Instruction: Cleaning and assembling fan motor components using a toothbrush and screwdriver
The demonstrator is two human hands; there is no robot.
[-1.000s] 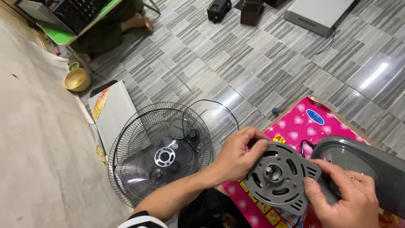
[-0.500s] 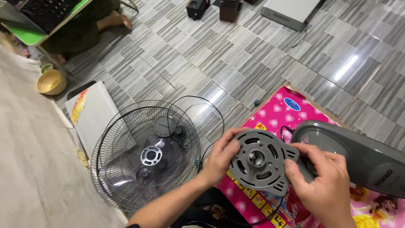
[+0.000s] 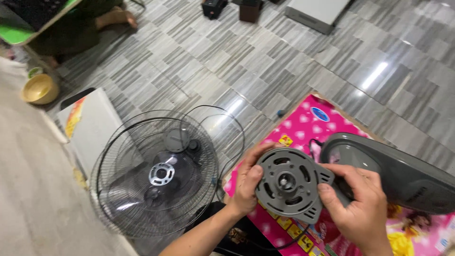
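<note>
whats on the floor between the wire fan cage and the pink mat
In the head view, a thin black wire ring lies on the grey tiled floor between the wire fan cage and the pink mat; otherwise just bare tile.

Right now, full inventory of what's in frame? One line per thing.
fan motor housing: 1, grey, round with slots, held over the mat, centre right
fan base: 1, grey, lying on the mat at right
mat: 1, pink with cartoon prints, on the floor at right
fan grilles: stacked wire guards, black, on the floor at centre left
flat box: 1, white with an orange patch, left of the grilles
bowl: 1, yellow, far left
flat device: 1, grey, top edge
small dark boxes: 2, black and brown, top centre
another person's foot: 1, top left
left hand: 1, fingers grip the housing's left rim
right hand: 1, fingers grip the housing's right side
</note>
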